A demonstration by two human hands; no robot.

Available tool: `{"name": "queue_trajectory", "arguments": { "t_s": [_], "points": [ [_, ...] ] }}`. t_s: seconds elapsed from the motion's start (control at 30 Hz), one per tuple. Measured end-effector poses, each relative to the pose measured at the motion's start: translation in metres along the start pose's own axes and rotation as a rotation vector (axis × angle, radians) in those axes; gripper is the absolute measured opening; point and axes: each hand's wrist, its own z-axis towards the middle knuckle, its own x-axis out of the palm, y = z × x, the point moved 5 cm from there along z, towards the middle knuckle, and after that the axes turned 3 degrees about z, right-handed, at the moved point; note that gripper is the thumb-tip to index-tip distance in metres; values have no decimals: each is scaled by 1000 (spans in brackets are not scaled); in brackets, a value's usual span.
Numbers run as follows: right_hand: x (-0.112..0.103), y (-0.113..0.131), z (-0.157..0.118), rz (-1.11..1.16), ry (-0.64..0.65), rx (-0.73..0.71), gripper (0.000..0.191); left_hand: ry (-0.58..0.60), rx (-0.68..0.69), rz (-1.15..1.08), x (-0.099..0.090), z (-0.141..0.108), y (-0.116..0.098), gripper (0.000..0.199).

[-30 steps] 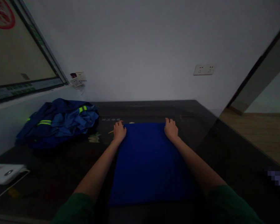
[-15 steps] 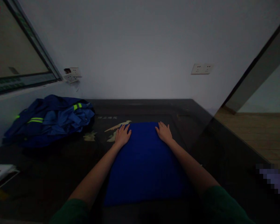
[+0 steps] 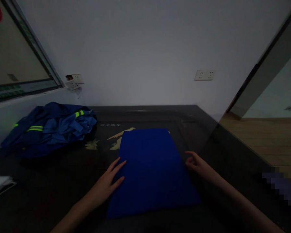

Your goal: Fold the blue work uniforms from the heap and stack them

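Observation:
A smooth blue cloth (image 3: 151, 171), roughly rectangular and wider toward me, lies flat on the dark table (image 3: 208, 149). At its left edge is my left hand (image 3: 111, 178), fingers spread, the fingertips over the cloth's border. My right hand (image 3: 196, 163) is beside the right edge, its index finger stretched out and the other fingers curled; it holds nothing that I can see. Whether either hand presses on the cloth is hard to tell in the dim light.
Crumpled blue clothing (image 3: 60, 126) with yellow-green stripes lies at the back left. A white object (image 3: 0, 184) is at the left edge. Wall sockets (image 3: 205, 75) are above the table's back. A blurred purple patch (image 3: 281, 187) shows at the right.
Both hands have left the cloth's far corners and come nearer to me along its sides. My right hand has moved outward, its fingers now partly curled. The cloth still lies flat.

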Motion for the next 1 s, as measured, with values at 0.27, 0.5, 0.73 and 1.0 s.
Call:
{"name": "queue_trajectory", "arguments": {
  "t_s": [0.27, 0.5, 0.73, 1.0],
  "points": [
    [24, 48, -21, 330, 166, 107, 53, -204, 90, 256, 39, -35, 2, 57],
    [27, 50, 1, 306, 119, 10, 47, -65, 171, 335, 43, -36, -4, 59],
    [-37, 33, 34, 226, -105, 45, 56, -19, 183, 350, 61, 25, -64, 54],
    [-181, -18, 58, -339, -469, 122, 47, 80, 342, 349, 110, 127, -186, 55]
  ]
}}
